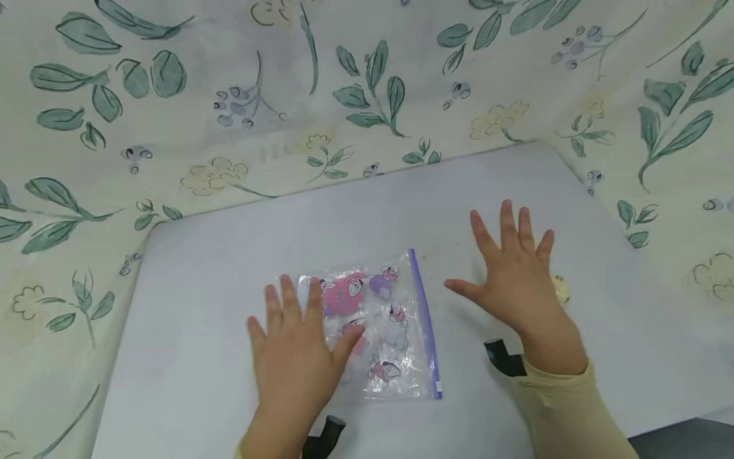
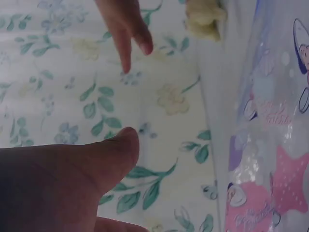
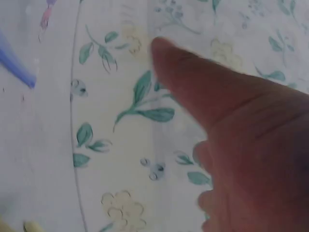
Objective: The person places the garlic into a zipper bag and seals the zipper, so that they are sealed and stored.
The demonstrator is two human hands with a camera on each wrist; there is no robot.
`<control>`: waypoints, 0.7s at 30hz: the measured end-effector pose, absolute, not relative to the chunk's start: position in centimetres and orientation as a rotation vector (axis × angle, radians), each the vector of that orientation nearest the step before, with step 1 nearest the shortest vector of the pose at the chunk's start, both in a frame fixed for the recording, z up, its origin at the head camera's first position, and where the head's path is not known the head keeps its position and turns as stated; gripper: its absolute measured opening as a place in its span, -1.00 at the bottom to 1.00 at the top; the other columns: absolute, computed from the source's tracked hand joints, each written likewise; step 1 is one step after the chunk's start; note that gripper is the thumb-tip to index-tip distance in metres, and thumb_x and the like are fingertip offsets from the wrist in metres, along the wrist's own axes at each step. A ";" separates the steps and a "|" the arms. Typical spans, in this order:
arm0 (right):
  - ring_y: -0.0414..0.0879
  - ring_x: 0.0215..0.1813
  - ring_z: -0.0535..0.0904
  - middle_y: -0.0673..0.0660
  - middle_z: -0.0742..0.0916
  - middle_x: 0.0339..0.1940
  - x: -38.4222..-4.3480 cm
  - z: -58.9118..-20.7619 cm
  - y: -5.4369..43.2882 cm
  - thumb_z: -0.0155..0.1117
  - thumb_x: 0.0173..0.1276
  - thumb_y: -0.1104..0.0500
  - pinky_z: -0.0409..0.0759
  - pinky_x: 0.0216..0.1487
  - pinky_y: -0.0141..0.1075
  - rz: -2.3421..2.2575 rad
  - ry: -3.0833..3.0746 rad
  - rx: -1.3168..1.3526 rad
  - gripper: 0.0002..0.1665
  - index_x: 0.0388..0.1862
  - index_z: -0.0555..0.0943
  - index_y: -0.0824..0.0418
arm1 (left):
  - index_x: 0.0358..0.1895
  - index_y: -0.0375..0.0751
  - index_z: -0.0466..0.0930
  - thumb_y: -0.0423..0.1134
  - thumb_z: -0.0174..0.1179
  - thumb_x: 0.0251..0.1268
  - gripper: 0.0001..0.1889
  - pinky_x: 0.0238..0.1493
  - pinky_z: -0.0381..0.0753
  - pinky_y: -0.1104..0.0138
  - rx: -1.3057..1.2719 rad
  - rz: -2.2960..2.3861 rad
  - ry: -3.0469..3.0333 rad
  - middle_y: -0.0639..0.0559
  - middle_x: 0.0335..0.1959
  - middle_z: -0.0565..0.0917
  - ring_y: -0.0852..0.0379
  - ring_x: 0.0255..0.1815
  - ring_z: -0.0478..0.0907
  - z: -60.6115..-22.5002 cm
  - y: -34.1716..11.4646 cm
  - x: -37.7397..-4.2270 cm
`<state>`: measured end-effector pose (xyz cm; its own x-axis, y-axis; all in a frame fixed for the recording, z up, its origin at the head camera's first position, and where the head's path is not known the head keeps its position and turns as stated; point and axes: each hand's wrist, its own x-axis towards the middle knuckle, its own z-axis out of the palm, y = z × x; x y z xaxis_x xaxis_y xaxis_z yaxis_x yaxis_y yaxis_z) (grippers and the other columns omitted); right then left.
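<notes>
Plastic bag (image 1: 381,357) flat on white counter (image 1: 189,331), at left hand's (image 1: 295,357) two o'clock, right hand's (image 1: 512,280) eight; both hands' fingers (image 1: 314,303) spread, yellow lump (image 1: 563,291) at right hand's three.

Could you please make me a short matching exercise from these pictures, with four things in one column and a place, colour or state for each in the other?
Things:
1. plastic bag
2. zip strip
3. left hand
4. yellowish lump

Places, colours, states:
A. partly hidden behind the right hand in the head view
B. see-through, with pink and purple prints
C. fingers spread, covering part of the bag in the head view
D. blue-violet, along one edge of the bag

Pairs: 1-B, 2-D, 3-C, 4-A
</notes>
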<state>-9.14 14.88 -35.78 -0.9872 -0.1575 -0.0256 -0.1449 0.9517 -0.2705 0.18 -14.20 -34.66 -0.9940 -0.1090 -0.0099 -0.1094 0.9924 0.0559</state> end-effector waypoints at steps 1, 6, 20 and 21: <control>0.30 0.63 -0.57 0.27 -0.35 0.65 -9.3 -35.5 15.6 0.28 0.12 -0.57 -0.53 0.41 0.50 -0.405 3.043 -0.210 0.38 0.69 -0.18 -0.09 | 0.54 -0.20 0.25 0.51 0.06 0.22 0.02 0.38 0.25 -0.36 -0.130 0.066 3.118 -0.41 0.54 0.22 -0.39 0.54 0.20 -34.7 -13.4 -0.4; 0.49 0.62 -0.27 0.52 -0.07 0.62 -9.5 -35.1 19.2 0.28 0.17 -0.51 -0.36 0.38 0.58 -0.398 2.866 -0.102 0.36 0.68 -0.09 0.11 | -0.35 -0.24 0.62 0.48 0.10 0.23 -0.27 -0.63 0.52 0.16 0.006 0.006 3.047 -0.05 -0.57 0.62 -0.01 -0.58 0.57 -36.1 -8.7 -3.3; 0.53 0.37 0.35 0.53 0.29 0.51 -9.6 -38.3 19.9 0.53 0.12 -0.14 0.41 0.16 0.40 -0.379 2.769 -0.159 0.20 0.59 0.16 0.26 | -0.24 -0.30 0.63 0.37 0.34 0.10 -0.33 -0.66 0.53 0.25 -0.001 -0.173 3.111 0.00 -0.63 0.60 0.09 -0.61 0.60 -40.1 -4.5 -4.6; 0.54 0.41 0.29 0.53 0.26 0.53 -9.6 -38.3 19.9 0.53 0.13 -0.12 0.37 0.19 0.44 -0.383 2.776 -0.157 0.17 0.58 0.16 0.26 | -0.11 -0.34 0.65 0.41 0.29 0.11 -0.24 -0.66 0.54 0.25 0.004 -0.184 3.093 -0.01 -0.62 0.62 0.09 -0.60 0.60 -40.1 -4.3 -4.6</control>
<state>-9.61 19.93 -38.26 -0.9382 -0.1527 -0.3106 -0.0629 0.9577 -0.2808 -4.60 -4.26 -40.11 -0.9991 0.0001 -0.0430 0.0052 0.9930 -0.1184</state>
